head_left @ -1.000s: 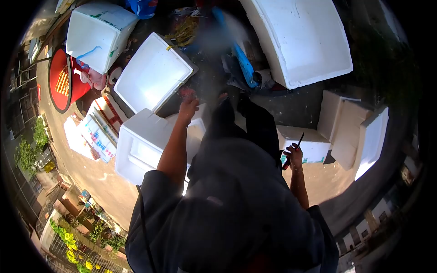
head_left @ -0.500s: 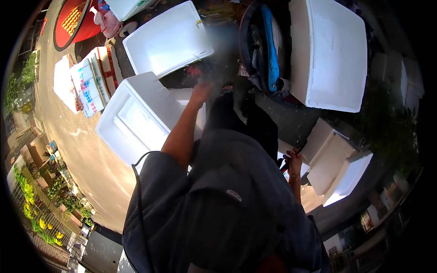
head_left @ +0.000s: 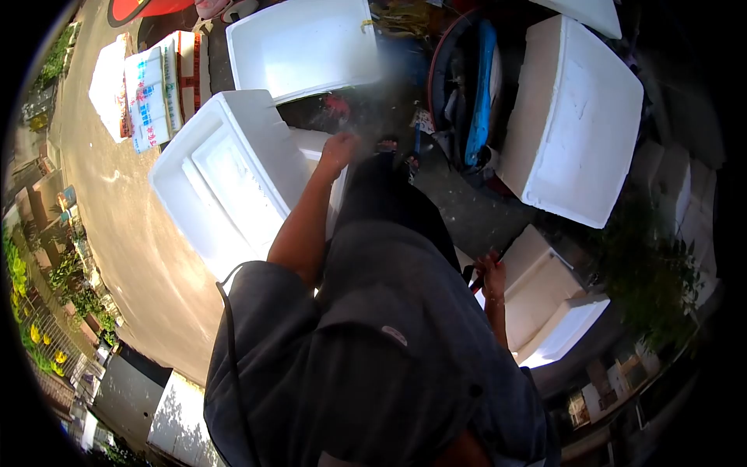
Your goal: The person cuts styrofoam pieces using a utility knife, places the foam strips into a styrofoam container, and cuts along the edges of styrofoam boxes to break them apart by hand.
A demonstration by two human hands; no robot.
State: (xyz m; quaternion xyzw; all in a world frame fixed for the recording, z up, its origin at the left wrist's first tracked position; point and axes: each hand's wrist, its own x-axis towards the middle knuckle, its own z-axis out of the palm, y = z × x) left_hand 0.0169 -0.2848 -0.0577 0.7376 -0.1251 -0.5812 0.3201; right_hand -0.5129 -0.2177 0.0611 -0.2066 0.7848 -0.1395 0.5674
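Observation:
My left hand (head_left: 340, 149) is closed, held in front of my legs beside a white foam box (head_left: 289, 140). What its fingers hold, if anything, I cannot make out. Down at my other side, my right hand (head_left: 490, 274) is closed around a thin dark tool (head_left: 475, 285) with a bit of red on it. Its kind is not clear. Just beyond that hand stands an open foam box (head_left: 541, 284). Something small and red (head_left: 337, 106) lies on the dark ground past my left hand.
Another white foam box (head_left: 299, 50) lies at the top, and a large one (head_left: 583, 117) stands at the right. A round tub (head_left: 437, 70) holds a blue item (head_left: 481, 93). Printed foam boxes (head_left: 152, 93) are stacked at the left on the concrete ground (head_left: 117, 226).
The view has shifted, so the boxes at the right sit lower and those at the left higher. Both hands stay closed in about the same places by my body.

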